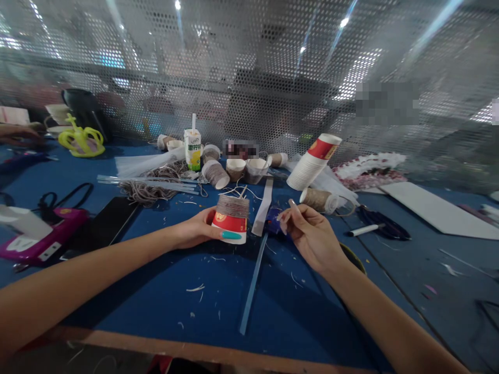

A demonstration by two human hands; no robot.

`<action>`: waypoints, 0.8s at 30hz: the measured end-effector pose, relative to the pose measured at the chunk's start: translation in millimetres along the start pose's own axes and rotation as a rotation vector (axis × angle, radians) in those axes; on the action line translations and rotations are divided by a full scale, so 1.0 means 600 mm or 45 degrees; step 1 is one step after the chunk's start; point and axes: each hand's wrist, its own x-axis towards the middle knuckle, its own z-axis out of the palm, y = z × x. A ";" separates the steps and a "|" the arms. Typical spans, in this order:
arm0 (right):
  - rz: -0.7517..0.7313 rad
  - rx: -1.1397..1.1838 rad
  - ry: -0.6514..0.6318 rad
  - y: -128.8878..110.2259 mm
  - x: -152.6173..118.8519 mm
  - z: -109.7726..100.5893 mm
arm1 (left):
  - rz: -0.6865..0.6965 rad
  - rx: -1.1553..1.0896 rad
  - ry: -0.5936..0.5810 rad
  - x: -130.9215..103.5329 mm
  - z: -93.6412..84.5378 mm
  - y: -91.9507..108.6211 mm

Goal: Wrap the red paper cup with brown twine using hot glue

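My left hand (pixel 198 228) is wrapped round a red and white paper cup (pixel 231 223), thumb across its front. Grey-brown yarn is wound in close rows round the cup's upper part, and thin strands stick out above it. To the right, my right hand (pixel 307 228) is raised with its fingers curled together; whatever they may hold is too small to make out. Just behind those fingers lies a blue glue gun (pixel 273 222), partly hidden by them. A translucent glue stick (pixel 253 291) stretches from it towards the table's front edge. A white strip (pixel 263 208) lies beside the cup.
Behind the cup are a tangle of yarn (pixel 150 187), several yarn-wrapped cups (pixel 215 174) and a drink carton (pixel 192 150). A tilted stack of paper cups (pixel 307 171) leans at the right. A purple power strip (pixel 50 239) is at left; another person's hand (pixel 21 134) shows beyond.
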 end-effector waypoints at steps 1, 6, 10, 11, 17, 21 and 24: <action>0.015 -0.007 -0.003 0.000 0.000 0.001 | 0.000 0.008 -0.002 0.000 -0.001 0.000; 0.119 -0.032 -0.072 -0.004 -0.005 0.004 | 0.000 0.013 -0.004 0.001 -0.004 -0.003; 0.184 0.024 -0.199 -0.006 -0.009 0.004 | 0.001 0.002 0.004 0.002 -0.006 -0.006; 0.186 0.042 -0.200 -0.005 -0.009 0.004 | 0.006 -0.005 0.002 0.002 -0.007 -0.007; 0.182 0.005 -0.193 0.003 -0.013 0.002 | 0.015 -0.063 -0.025 0.005 -0.007 -0.007; 0.088 -0.170 -0.221 0.007 -0.016 0.001 | 0.008 -0.073 -0.027 0.003 -0.004 -0.004; -0.113 -0.442 -0.286 0.007 -0.023 0.004 | 0.009 -0.058 -0.028 0.002 -0.004 -0.004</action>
